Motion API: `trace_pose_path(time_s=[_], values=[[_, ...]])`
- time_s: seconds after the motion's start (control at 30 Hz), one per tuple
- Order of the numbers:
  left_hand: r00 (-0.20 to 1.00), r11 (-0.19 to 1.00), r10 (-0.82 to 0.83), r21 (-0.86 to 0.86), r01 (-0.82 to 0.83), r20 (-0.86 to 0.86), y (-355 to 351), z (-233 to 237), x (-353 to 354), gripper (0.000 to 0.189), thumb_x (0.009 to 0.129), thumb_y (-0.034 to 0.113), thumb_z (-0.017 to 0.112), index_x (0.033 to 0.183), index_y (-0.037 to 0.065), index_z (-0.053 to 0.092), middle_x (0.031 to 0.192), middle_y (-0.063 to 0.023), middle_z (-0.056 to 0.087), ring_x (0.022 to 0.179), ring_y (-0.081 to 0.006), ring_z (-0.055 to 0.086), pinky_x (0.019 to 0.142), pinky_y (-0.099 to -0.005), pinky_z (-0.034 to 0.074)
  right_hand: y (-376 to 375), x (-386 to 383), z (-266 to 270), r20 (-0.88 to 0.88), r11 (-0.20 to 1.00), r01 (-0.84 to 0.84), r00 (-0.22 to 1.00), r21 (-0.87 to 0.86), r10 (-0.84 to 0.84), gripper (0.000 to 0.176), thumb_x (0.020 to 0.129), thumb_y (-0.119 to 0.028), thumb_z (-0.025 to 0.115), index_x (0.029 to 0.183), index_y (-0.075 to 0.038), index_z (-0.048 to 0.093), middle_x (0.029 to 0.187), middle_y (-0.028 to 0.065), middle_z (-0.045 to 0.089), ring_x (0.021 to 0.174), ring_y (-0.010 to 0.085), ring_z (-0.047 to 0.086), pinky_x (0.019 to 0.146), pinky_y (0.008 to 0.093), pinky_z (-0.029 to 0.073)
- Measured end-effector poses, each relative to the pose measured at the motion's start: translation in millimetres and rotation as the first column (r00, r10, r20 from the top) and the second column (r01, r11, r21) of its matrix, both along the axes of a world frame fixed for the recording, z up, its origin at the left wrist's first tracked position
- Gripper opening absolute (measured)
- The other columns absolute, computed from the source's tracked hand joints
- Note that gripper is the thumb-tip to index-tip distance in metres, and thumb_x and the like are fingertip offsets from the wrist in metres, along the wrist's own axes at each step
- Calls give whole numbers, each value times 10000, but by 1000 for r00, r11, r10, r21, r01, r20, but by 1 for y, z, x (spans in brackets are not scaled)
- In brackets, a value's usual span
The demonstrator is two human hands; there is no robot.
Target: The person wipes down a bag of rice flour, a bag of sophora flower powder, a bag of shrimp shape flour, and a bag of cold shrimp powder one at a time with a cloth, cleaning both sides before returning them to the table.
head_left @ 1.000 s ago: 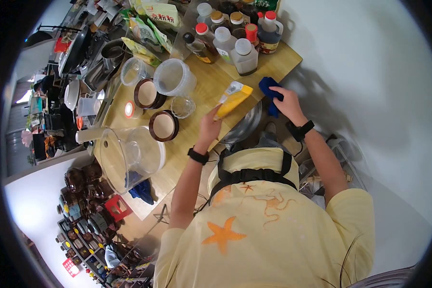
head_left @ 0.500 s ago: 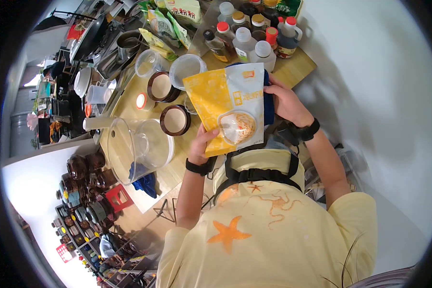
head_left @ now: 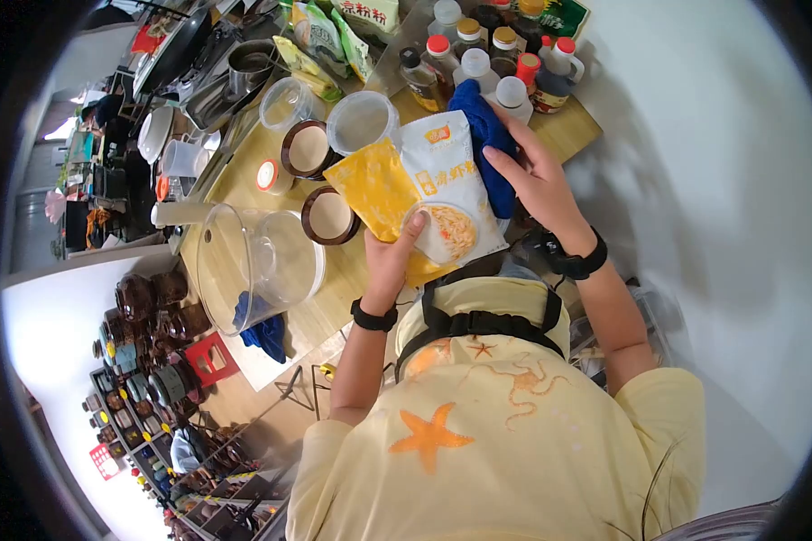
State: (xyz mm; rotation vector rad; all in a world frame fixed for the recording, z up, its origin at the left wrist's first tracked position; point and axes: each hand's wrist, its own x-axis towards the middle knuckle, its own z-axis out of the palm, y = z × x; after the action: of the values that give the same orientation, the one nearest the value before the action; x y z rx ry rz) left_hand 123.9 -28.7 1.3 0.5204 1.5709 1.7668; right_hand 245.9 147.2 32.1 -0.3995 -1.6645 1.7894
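A yellow and white food packet, printed with a picture of a dish of food, is held up in front of my body. My left hand grips its lower left part, the thumb lying across the front and the other fingers hidden behind. At the packet's right side, a dark blue cloth is bunched in my right hand, and it touches the packet's edge. The thumb and fingers of that hand press the cloth. Two dark-rimmed bowls of pale powder stand left of the packet.
Several sauce bottles crowd the table's far right, beside a white wall. Clear plastic tubs, a small red-lidded jar and a large clear container stand leftward. Another blue cloth lies at the table's edge.
The packet has tilted and shifted slightly left and down. My right hand has brought the blue cloth from behind the packet to its right side, where more of it shows.
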Motion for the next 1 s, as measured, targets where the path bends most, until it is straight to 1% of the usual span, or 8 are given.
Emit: trace_pose_path(time_s=[0.2,0.4,0.5,0.6,0.73,0.83,0.87,1.0], values=[[938,994,29,90,-64,347,0,3,4,261,895,156,557,1108,8,529,1071,-62,592,967,-144,572,833,-298,474,-3,0,11,15,937,29,999,349,-37,449,849,-37,527,1285,7,427,1332,103,458,1202,185,450,1001,300,324],[907,984,8,159,-83,421,0,-4,7,345,924,188,486,1223,26,427,1156,-90,547,1035,-201,554,901,-364,459,-10,9,16,40,877,-16,999,481,-3,438,849,-21,514,1278,17,431,1312,109,478,1192,196,468,986,299,343],[917,989,16,129,-74,399,0,0,11,353,923,202,489,1223,26,429,1146,-88,552,1027,-201,557,897,-366,461,-13,16,20,112,942,-28,994,335,-10,439,854,-23,509,1284,17,425,1312,113,477,1193,200,465,990,293,334],[912,981,-16,184,-66,410,2,5,10,283,901,161,541,1148,33,487,1085,-65,581,991,-169,572,849,-328,482,-13,14,14,-1,982,105,994,-160,-106,439,858,-23,504,1288,12,425,1311,115,478,1199,202,459,997,287,322],[948,983,33,161,-88,317,3,3,6,301,901,176,543,1157,31,482,1085,-63,580,998,-171,569,857,-334,478,-14,12,20,3,945,85,996,317,-91,416,843,3,503,1258,3,469,1303,128,482,1174,223,479,1001,304,326],[939,979,50,170,-114,341,8,6,2,338,922,224,493,1200,37,449,1126,-77,558,1025,-194,558,880,-361,469,-8,12,22,71,880,-6,997,476,-32,391,826,21,503,1212,-36,530,1260,145,511,1135,258,502,984,327,350],[925,974,41,191,-122,379,10,7,0,356,936,253,456,1221,41,433,1154,-88,543,1040,-209,551,894,-377,463,-11,14,20,96,869,-26,995,494,-25,415,794,48,503,1177,-94,576,1200,155,544,1106,286,512,958,342,373],[865,947,35,259,-189,501,9,3,-8,409,954,319,397,1256,44,403,1196,-107,523,1078,-239,533,930,-419,439,-16,25,11,211,843,-166,975,511,64,498,734,85,491,1166,-138,596,1151,157,566,1082,301,522,931,345,393]])
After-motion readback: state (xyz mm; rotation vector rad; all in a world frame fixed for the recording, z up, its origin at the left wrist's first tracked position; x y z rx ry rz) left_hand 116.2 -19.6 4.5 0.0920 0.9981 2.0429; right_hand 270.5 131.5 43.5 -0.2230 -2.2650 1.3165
